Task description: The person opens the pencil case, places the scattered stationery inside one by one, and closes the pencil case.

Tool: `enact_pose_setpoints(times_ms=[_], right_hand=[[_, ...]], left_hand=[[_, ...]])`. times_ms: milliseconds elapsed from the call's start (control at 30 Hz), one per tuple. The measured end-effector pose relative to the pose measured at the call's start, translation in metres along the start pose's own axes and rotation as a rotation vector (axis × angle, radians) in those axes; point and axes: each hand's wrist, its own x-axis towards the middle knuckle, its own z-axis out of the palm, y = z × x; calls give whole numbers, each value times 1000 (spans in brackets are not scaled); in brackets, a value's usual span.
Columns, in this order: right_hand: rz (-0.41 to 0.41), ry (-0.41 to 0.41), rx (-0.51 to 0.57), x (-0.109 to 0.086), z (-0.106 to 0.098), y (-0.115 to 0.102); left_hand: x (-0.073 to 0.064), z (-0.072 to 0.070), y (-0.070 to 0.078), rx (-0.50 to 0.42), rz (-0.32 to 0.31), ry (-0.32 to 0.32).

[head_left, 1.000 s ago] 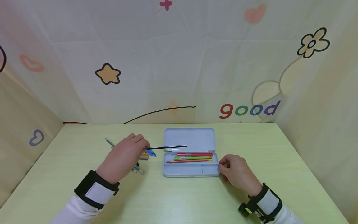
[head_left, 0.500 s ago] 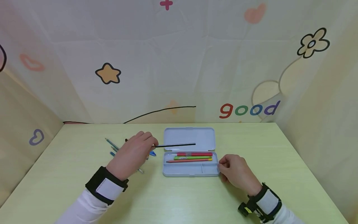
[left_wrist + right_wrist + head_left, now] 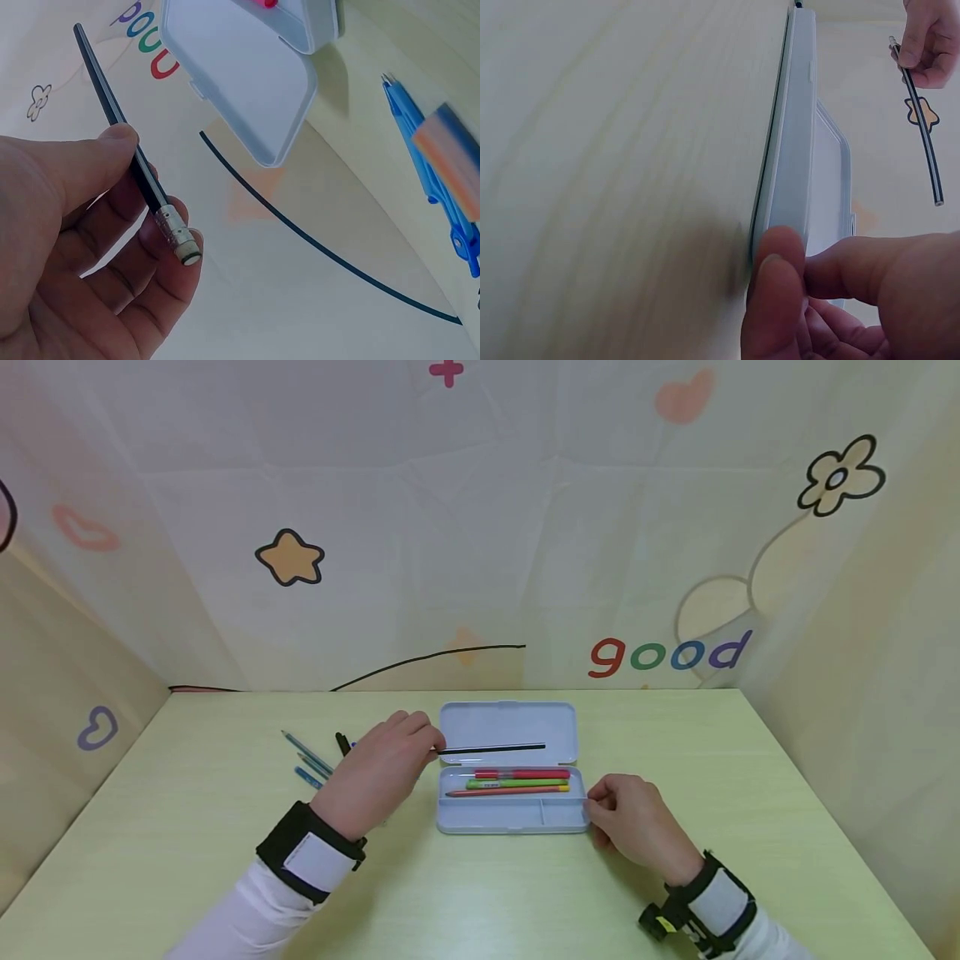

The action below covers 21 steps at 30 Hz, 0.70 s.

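My left hand [image 3: 386, 775] pinches a dark striped pencil [image 3: 498, 748] between thumb and fingers, raised in front of the lid. In the left wrist view its metal band and white eraser [image 3: 189, 253] end lie by my fingertips, and the bare shaft points away. A pale blue pencil case [image 3: 487, 817] lies on the table with its lid [image 3: 510, 725] folded back. Inside its long compartment are a red pen [image 3: 528, 773], a green pen [image 3: 517, 783] and an orange-red pencil [image 3: 502, 792]. My right hand [image 3: 637, 822] grips the right end of the case, thumb and fingertips at its wall.
Left of the case lie several blue-green pencils [image 3: 307, 752] and a black-capped pen [image 3: 342, 743], partly behind my left hand. The left wrist view also shows a blue drawing compass [image 3: 412, 135] and an orange-and-blue eraser [image 3: 450, 159]. A printed curtain [image 3: 480, 543] stands behind the table.
My left hand has carried the striped pencil to the right, from over the loose stationery to in front of the open lid. My right hand and the case have stayed in place.
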Motion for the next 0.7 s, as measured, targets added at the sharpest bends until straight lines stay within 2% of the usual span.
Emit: enact_pose_setpoints(times_ms=[333,700], right_hand=[[-6,2,0,1,0,1],[-8,1,-8,1,0,1]], left_hand=[[8,6,9,2,-20,-38],[18,14,16,1,-3,-54]])
